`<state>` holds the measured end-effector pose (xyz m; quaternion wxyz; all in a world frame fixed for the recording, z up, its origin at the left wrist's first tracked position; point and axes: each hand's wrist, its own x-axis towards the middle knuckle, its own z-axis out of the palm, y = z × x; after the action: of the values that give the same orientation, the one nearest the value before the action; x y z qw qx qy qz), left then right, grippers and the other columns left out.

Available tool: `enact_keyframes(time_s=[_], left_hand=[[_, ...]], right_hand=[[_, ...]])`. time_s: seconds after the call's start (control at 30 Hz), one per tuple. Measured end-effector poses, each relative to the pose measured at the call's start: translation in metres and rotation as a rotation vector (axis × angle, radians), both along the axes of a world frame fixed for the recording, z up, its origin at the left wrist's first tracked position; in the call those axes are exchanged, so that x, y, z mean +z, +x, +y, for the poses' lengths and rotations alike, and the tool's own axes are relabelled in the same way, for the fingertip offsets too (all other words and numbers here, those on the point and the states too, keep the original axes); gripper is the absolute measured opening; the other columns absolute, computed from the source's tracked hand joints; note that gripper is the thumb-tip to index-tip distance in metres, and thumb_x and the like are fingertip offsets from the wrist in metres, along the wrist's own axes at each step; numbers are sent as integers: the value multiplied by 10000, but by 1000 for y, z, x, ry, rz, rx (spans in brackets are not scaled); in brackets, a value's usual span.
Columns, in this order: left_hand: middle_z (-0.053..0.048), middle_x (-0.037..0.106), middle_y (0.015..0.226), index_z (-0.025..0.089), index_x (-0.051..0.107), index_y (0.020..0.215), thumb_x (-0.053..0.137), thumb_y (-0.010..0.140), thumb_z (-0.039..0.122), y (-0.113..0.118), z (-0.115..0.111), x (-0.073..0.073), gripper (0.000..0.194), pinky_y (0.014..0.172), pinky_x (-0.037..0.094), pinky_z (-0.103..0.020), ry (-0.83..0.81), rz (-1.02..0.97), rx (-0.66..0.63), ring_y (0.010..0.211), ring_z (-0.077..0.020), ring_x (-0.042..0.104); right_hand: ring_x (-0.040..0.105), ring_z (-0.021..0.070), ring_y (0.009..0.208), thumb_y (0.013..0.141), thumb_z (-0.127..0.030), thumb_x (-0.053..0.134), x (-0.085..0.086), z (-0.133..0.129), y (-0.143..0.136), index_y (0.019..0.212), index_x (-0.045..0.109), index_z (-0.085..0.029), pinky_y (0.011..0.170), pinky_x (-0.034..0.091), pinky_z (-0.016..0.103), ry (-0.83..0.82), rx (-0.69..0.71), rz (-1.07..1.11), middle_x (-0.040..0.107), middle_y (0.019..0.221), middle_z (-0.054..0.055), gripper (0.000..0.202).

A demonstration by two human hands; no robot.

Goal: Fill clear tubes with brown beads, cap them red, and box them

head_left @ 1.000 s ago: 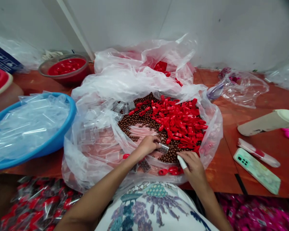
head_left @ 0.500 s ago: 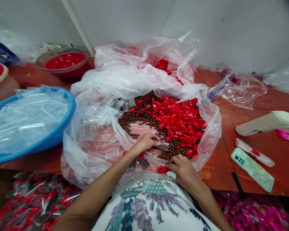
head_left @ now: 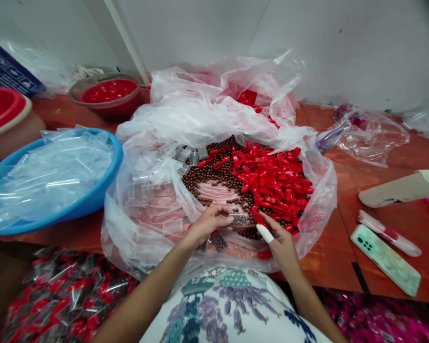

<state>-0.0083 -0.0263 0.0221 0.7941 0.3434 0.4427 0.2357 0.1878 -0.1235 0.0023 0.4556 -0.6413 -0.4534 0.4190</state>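
A clear tube [head_left: 240,219] with brown beads in it lies sideways, pinched in the fingers of my left hand [head_left: 210,224]. My right hand [head_left: 277,233], with a white cover on its thumb, is closed on a red piece [head_left: 258,215] close to the tube's right end. Around them an open plastic bag [head_left: 318,190] holds brown beads [head_left: 214,175] and a heap of red pieces [head_left: 279,176]. Empty clear tubes [head_left: 143,178] lie on the bag's left side. Near my left wrist rests a filled tube [head_left: 219,241].
A blue basin [head_left: 117,155] of clear tubes stands on the left, with red-filled bowls [head_left: 128,97] behind. On the right lie a phone [head_left: 386,259], a wrapped item [head_left: 391,233] and a bottle [head_left: 400,188]. Packed red and pink goods sit below the table's edge.
My right hand has risen from the bag's front edge to the tube and now holds a red piece. My left hand has shifted slightly left in the view. The whole view has moved a little.
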Motion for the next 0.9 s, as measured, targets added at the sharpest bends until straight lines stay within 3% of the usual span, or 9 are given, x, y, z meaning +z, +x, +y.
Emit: enact_keyframes(time_s=[0.1, 0.23, 0.4, 0.57, 0.8, 0.9], left_hand=[[-2, 614, 750, 134, 570, 832, 791, 573, 209, 0, -7, 1, 349, 673, 529, -251, -83, -64, 39, 680, -109, 615], [-5, 625, 785, 146, 540, 842, 780, 597, 180, 4, -16, 1, 345, 704, 538, -247, -163, -144, 65, 724, -121, 641], [-4, 622, 803, 151, 513, 823, 785, 588, 178, 11, -23, 0, 361, 692, 538, -236, -134, -193, 106, 747, -128, 648], [-5, 620, 816, 149, 512, 804, 798, 565, 204, 15, -28, 0, 377, 692, 536, -243, -108, -202, 119, 743, -127, 644], [1, 610, 800, 148, 511, 815, 794, 571, 244, 17, -30, -1, 385, 707, 531, -264, -38, -188, 156, 755, -133, 634], [-13, 621, 829, 155, 503, 826, 794, 568, 273, 17, -30, -3, 406, 725, 523, -293, -29, -178, 167, 766, -151, 641]], right_hand=[[554, 234, 1117, 801, -316, 590, 3, 5, -5, 1169, 594, -246, 997, 385, 471, -11, -1, 54, 609, 1200, 51, 375], [555, 230, 1115, 800, -269, 582, 12, 5, -8, 1138, 619, -250, 996, 392, 477, 97, -27, -40, 619, 1183, 48, 340], [569, 216, 1077, 834, -212, 518, 22, 0, -9, 1152, 604, -287, 958, 419, 464, 267, -46, -259, 625, 1173, 37, 338], [581, 213, 1032, 832, -142, 461, 21, -4, -7, 1196, 570, -281, 904, 452, 438, 302, -111, -389, 634, 1156, 40, 405], [580, 203, 1029, 836, -105, 443, 18, 0, 0, 1251, 516, -310, 868, 478, 405, 339, 122, -525, 631, 1158, 31, 469], [561, 226, 1060, 846, -190, 506, 20, 3, -2, 1285, 473, -277, 884, 468, 425, 360, 175, -588, 602, 1191, 67, 448]])
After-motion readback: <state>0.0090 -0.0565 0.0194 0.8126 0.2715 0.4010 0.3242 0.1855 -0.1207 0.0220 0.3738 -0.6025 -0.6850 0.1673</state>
